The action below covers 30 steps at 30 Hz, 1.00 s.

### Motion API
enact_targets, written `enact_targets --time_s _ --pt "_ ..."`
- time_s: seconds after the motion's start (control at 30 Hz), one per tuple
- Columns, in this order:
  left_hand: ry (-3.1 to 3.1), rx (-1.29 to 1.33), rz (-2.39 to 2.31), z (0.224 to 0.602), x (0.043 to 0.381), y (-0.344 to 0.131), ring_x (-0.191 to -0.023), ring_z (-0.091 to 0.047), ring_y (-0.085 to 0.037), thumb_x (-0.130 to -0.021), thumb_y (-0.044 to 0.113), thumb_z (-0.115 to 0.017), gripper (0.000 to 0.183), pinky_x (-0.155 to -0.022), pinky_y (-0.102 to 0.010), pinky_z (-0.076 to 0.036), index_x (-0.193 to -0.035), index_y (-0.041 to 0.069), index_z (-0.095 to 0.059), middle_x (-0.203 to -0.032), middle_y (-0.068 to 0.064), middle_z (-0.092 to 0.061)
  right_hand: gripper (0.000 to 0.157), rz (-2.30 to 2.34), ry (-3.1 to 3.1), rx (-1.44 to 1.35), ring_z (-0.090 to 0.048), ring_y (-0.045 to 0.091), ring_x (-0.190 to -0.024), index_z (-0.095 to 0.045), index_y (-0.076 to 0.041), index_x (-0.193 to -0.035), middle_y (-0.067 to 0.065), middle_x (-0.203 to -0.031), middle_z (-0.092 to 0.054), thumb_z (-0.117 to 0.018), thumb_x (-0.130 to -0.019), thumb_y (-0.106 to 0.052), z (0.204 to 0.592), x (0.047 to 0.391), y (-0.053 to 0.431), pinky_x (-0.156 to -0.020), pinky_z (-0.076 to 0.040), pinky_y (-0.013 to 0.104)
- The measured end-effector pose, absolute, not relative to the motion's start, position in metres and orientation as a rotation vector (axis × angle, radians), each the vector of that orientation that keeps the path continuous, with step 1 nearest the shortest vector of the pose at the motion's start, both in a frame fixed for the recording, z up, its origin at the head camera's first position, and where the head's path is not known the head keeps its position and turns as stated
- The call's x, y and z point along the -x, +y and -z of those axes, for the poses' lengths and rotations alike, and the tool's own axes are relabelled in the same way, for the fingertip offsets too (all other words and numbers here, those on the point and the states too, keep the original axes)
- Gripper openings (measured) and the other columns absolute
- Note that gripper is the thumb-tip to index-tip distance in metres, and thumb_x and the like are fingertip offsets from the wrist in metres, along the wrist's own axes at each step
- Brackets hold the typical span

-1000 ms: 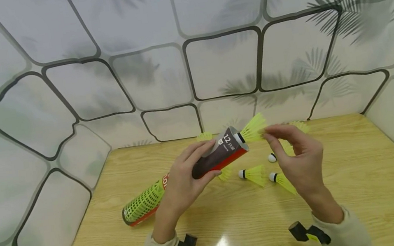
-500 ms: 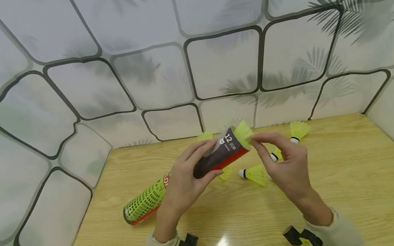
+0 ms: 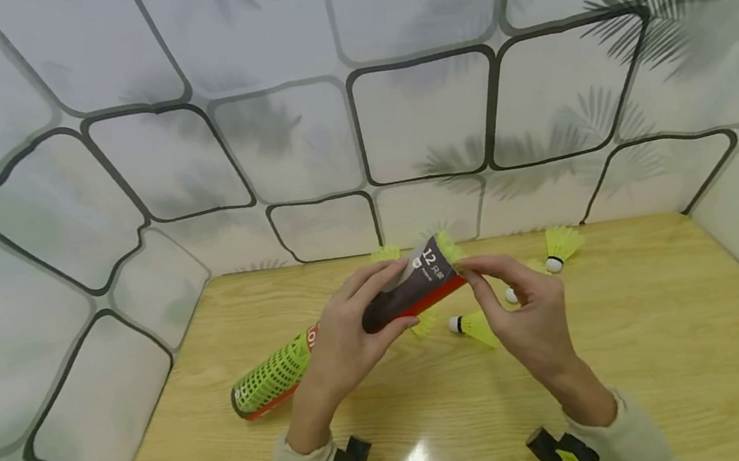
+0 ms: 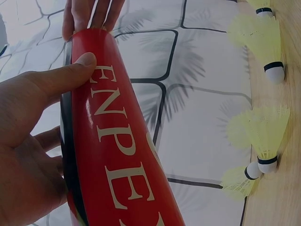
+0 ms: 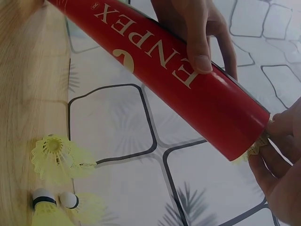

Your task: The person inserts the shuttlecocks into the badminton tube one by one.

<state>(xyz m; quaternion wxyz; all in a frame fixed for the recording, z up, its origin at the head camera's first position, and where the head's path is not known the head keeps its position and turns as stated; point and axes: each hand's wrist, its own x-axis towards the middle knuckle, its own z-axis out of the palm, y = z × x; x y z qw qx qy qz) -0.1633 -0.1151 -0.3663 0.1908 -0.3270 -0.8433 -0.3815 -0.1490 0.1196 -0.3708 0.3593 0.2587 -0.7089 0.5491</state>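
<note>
My left hand (image 3: pixel 345 339) grips a shuttlecock tube (image 3: pixel 412 291), thumb along the near side and fingers over the top. The tube slants up to the right, its lower end close to the table. Its red side with large lettering faces the left wrist view. At the raised mouth, a yellow shuttlecock (image 3: pixel 447 244) sits almost wholly inside, only the skirt's rim showing. Thumb and forefinger of my right hand (image 3: pixel 529 322) pinch that rim right at the tube's edge. In the right wrist view the skirt (image 5: pixel 254 149) pokes out between the tube and those fingers.
Several yellow shuttlecocks lie on the wooden table (image 3: pixel 672 346): one at the back right (image 3: pixel 562 245), one nearer me (image 3: pixel 474 329), others partly hidden behind the hands and tube. A patterned cloth wall (image 3: pixel 425 122) rises behind the table and at both sides.
My right hand has moved left towards the tube, and the shuttlecock has slid from mostly outside the mouth to nearly all inside. The left hand and tube have stayed about where they were.
</note>
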Motion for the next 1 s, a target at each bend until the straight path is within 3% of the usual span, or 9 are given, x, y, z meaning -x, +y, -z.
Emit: enact_targets --time_s 0.4,1.0 --pt "-2.361 0.911 1.089 0.363 0.166 -0.117 -0.119 -0.06 -0.021 -0.086 0.021 -0.086 0.069 -0.09 -0.041 -0.056 -0.148 0.025 -0.056 -0.14 -0.002 -0.058 0.036 -1.522 -1.757 -0.798 -0.07 0.018 -0.104 -0.072 0.007 -0.114 0.02 -0.109 -0.073 -0.06 -0.084 0.024 0.377 0.152 0.116 -0.093 -0.053 0.026" --pt "-2.337 0.918 1.124 0.365 0.165 -0.119 -0.124 -0.058 -0.021 -0.084 0.017 -0.088 0.071 -0.093 -0.043 -0.055 -0.147 0.022 -0.057 -0.143 -0.001 -0.057 0.041 -1.483 -1.786 -0.855 -0.069 0.029 -0.111 -0.066 0.006 -0.122 0.017 -0.116 -0.071 -0.059 -0.085 0.023 0.381 0.155 0.116 -0.097 -0.053 0.031"
